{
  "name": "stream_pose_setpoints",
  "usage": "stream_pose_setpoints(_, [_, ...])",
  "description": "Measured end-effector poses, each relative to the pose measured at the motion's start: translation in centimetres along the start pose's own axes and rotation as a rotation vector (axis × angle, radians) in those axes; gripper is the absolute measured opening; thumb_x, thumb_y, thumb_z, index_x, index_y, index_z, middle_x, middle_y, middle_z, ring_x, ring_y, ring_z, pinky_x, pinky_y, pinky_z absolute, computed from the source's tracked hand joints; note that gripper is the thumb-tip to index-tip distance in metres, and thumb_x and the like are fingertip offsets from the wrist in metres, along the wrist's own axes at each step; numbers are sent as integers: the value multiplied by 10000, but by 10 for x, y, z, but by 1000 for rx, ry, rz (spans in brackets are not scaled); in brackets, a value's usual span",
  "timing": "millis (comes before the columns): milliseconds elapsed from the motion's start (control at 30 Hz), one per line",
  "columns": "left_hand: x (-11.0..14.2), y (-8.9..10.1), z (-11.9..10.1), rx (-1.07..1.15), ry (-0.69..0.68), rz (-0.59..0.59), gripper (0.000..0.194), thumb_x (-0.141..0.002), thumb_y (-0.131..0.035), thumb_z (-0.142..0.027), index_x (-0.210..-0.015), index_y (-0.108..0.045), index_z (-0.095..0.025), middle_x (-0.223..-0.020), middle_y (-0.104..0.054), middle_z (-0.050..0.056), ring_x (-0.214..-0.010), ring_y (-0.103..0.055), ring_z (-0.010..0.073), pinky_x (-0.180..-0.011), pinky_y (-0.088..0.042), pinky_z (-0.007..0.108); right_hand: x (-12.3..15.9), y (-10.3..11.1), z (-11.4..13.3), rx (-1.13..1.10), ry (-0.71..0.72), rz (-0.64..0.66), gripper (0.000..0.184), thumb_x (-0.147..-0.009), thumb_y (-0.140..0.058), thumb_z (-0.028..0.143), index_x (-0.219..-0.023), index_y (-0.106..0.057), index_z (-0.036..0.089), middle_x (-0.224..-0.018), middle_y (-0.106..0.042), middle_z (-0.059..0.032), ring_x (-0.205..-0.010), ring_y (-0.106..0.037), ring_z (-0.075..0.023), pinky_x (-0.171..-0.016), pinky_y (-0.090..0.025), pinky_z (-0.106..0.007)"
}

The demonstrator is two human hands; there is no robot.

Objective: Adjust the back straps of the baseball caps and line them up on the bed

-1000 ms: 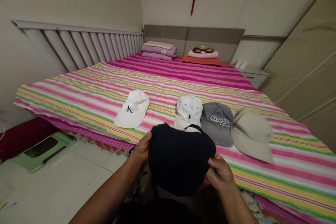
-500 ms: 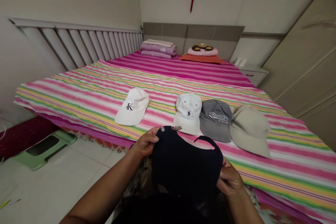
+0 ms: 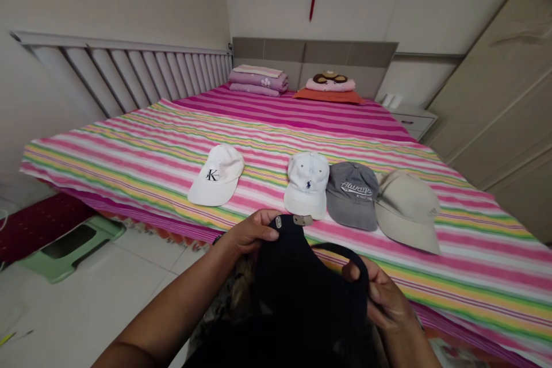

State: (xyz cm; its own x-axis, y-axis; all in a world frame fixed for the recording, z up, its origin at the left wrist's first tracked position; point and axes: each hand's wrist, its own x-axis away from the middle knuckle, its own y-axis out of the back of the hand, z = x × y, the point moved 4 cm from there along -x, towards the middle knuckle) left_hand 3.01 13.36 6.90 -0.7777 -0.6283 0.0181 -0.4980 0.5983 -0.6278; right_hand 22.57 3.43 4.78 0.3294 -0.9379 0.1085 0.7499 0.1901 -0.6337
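Over the near edge of the striped bed (image 3: pixel 107 169), the left hand (image 3: pixel 252 232) pinches a dark baseball cap (image 3: pixel 308 293) beside its metal strap buckle (image 3: pixel 302 220) while the right hand (image 3: pixel 382 299) hooks the strap, both grips firm enough to hold the cap steady.

The bare left forearm (image 3: pixel 168 299) angles up to a curled left hand (image 3: pixel 252 233), fingers together; the lower right hand (image 3: pixel 382 299) bends its fingers inward.
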Motion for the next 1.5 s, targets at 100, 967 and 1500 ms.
stream_pose_setpoints(100, [-1,1,0,-8,16,-27,309,-487,-781,-182,-752,-649,-94,-662,-664,37,-551,-612,114,-541,-485,186,3,4,3,15,38,-83,238,-512,-781,316,-641,-611,208,-548,-496,32,-442,-430,-84,-431,-349,-197])
stream_pose_setpoints(967, [-12,-24,-6,-306,-29,-142,201,-593,-733,-258,-745,-689,-134,-649,-640,12,-546,-516,60,-558,-373,170,10,-10,25,119,307,-109,221,-711,-630,429,-705,-574,216,-384,-429,46,-442,-437,-121,-541,-356,-282])
stream_pose_setpoints(1500, [-23,-42,0,-178,2,-58,296,-558,-757,-209,-818,-645,-124,-705,-663,31,-598,-588,100,-586,-426,195,-10,-38,55,593,159,-217,253,-711,-647,390,-793,-603,154,-542,-561,23,-355,-416,-48,-353,-305,-179])
